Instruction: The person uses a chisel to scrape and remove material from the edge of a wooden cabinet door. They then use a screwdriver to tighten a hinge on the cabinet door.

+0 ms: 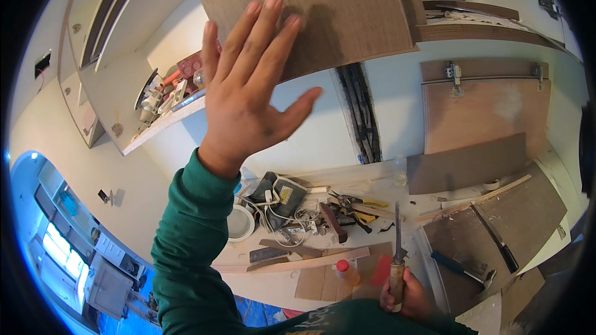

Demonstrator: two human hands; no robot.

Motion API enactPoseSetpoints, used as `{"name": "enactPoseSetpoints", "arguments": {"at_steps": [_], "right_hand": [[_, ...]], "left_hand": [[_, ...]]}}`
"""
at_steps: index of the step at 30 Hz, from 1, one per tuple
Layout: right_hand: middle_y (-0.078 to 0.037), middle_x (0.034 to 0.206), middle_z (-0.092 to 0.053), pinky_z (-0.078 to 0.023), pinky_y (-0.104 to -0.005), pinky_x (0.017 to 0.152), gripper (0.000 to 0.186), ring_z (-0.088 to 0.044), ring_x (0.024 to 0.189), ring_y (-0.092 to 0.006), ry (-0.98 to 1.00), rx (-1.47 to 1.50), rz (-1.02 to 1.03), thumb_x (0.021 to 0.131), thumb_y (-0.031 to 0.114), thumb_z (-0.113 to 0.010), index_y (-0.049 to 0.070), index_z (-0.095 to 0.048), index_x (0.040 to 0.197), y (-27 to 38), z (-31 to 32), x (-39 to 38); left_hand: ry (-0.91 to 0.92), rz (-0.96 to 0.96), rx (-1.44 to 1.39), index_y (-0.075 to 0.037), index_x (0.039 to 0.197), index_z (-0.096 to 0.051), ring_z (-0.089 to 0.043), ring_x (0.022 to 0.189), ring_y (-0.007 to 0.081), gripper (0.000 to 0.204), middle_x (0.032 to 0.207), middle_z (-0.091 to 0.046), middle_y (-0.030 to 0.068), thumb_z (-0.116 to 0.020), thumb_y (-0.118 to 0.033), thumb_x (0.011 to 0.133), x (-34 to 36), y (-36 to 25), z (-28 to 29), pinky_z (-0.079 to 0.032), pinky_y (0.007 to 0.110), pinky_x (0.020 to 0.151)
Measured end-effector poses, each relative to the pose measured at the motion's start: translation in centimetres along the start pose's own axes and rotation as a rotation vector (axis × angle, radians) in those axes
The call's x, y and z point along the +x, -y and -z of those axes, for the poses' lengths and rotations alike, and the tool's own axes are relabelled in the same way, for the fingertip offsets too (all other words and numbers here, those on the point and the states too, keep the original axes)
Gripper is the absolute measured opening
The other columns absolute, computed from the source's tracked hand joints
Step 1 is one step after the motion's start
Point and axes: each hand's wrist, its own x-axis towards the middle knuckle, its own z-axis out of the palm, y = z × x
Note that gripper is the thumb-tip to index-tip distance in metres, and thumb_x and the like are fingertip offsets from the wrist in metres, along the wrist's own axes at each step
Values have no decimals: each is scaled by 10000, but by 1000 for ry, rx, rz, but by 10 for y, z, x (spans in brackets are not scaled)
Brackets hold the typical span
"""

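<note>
My left hand (248,87) is raised at upper centre with its fingers stretched out and thumb apart, holding nothing. Behind it is a brown wood-grain cabinet door (360,12), on which a shadow falls beside the fingers; I cannot tell whether the palm touches it. At lower right my right hand (410,301) is closed around the wooden handle of a chisel (397,236), whose narrow metal blade points up. Near the chisel stands a small bottle of orange liquid with a red cap (347,273), beside a flat red piece (382,269).
Pliers (366,203), cables and a dark power tool (276,195) clutter the worktop. To the right, a hammer (459,268) and a black-handled blade (495,236) lie on a brown board (447,242). An open cabinet shelf (164,114) holds fittings. A hinged panel (484,111) leans against the wall.
</note>
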Motion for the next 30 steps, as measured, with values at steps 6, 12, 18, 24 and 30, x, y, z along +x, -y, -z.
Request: {"name": "enactPoseSetpoints", "arguments": {"at_steps": [6, 12, 18, 24, 30], "right_hand": [[-113, 684, -534, -442, -393, 636, 710, -536, 622, -269, -15, -3, -15, 1022, 675, -358, 17, -623, 1023, 2, 0, -2], [-113, 666, -528, -453, -399, 638, 709, -542, 615, -264, -4, -83, 51, 995, 692, -410, 16, -621, 1021, 3, 3, -3], [-107, 683, -529, -454, -393, 634, 717, -542, 622, -255, 2, -33, 3, 995, 700, -403, 17, -619, 1022, -2, 9, 2], [-103, 690, -525, -450, -390, 626, 718, -536, 628, -251, 46, -61, -60, 995, 707, -394, 27, -623, 1030, -7, 6, 5], [-103, 686, -521, -436, -393, 609, 723, -528, 622, -259, 16, -103, -44, 1007, 709, -351, 43, -631, 1039, -10, 3, -13]], "left_hand": [[9, -63, -19, -78, 1542, -442, -337, 1520, 322, 1048, 1619, -401, 145, -807, -637, 733, 60, -32, -26, -174, 536, 1250], [-38, -84, 29, -54, 1531, -450, -362, 1508, 323, 988, 1610, -415, 150, -781, -610, 784, 65, -29, -50, -247, 528, 1231], [-58, -108, 76, -54, 1520, -470, -405, 1483, 327, 954, 1588, -450, 147, -773, -599, 799, 63, -29, -51, -277, 530, 1218], [-87, -108, 36, -74, 1515, -483, -407, 1480, 309, 930, 1585, -459, 127, -779, -584, 794, 61, -27, -53, -276, 521, 1217], [-49, -124, -75, -102, 1528, -467, -379, 1493, 293, 752, 1609, -426, 101, -702, -458, 908, 47, -27, -48, -225, 504, 1238]]}}
